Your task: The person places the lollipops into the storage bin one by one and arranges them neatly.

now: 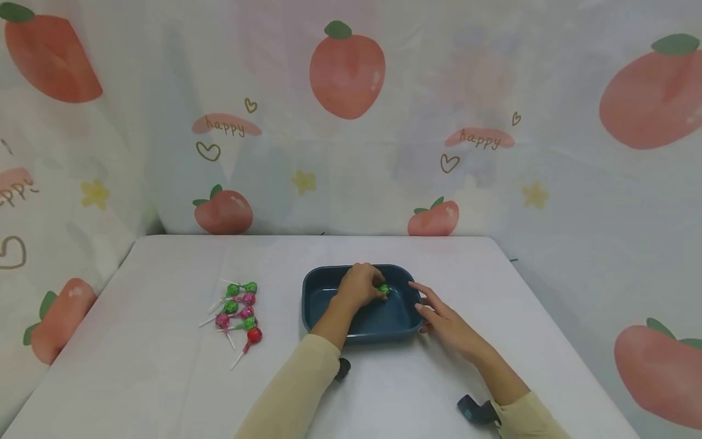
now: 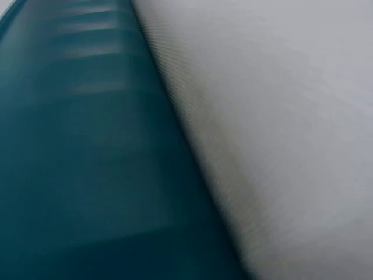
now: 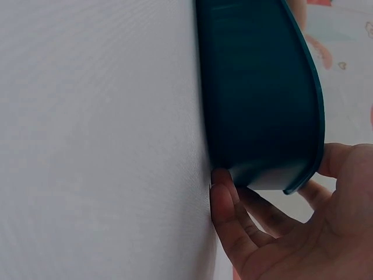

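Note:
My left hand (image 1: 359, 285) reaches into a dark teal rectangular dish (image 1: 378, 326), pinching a green-wrapped lollipop (image 1: 383, 289) between thumb and fingers. The lollipop's stick is hidden. At the dish's right end, my right hand (image 1: 446, 323) rests its loosely extended fingers against the rim and wall. The right wrist view shows fingertips (image 3: 222, 201) low by the dish's base, with the thumb up at the rim. The left wrist view takes in only the dish's side wall (image 2: 105, 151) and white cloth, not the hand.
Left of the dish lies a group of lollipops with white sticks: several green ones (image 1: 231, 306), several pink ones (image 1: 222, 321) and a red one (image 1: 255, 335). They rest on a white-covered table (image 1: 164, 378). A fruit-print curtain (image 1: 351, 171) hangs behind and beside it.

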Demonstrator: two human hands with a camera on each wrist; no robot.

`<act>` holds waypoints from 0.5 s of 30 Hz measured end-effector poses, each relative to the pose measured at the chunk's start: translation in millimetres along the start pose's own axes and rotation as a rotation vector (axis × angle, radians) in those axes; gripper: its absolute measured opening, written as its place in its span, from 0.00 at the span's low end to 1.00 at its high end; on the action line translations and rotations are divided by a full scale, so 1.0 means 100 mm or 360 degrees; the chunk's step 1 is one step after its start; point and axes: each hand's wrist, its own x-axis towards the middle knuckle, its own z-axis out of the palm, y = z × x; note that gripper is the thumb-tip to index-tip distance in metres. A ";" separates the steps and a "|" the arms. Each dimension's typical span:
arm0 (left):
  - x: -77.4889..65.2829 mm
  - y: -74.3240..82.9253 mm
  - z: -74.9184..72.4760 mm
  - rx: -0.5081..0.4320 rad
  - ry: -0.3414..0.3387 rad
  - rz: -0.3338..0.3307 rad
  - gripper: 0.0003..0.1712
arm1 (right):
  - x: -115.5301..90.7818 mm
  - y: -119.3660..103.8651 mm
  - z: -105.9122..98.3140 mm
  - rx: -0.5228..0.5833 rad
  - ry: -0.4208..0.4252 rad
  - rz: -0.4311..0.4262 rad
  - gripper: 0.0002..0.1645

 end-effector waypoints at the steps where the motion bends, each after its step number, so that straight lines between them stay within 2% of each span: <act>1: 0.00 0.00 -0.01 0.0003 -0.0005 0.0003 0.21 | 0.00 0.00 0.00 -0.0004 0.0002 -0.0002 0.32; 15: -0.06 0.03 -0.15 -0.0010 -0.0065 -0.0037 0.23 | -0.02 -0.02 0.00 0.0012 0.0000 -0.0004 0.32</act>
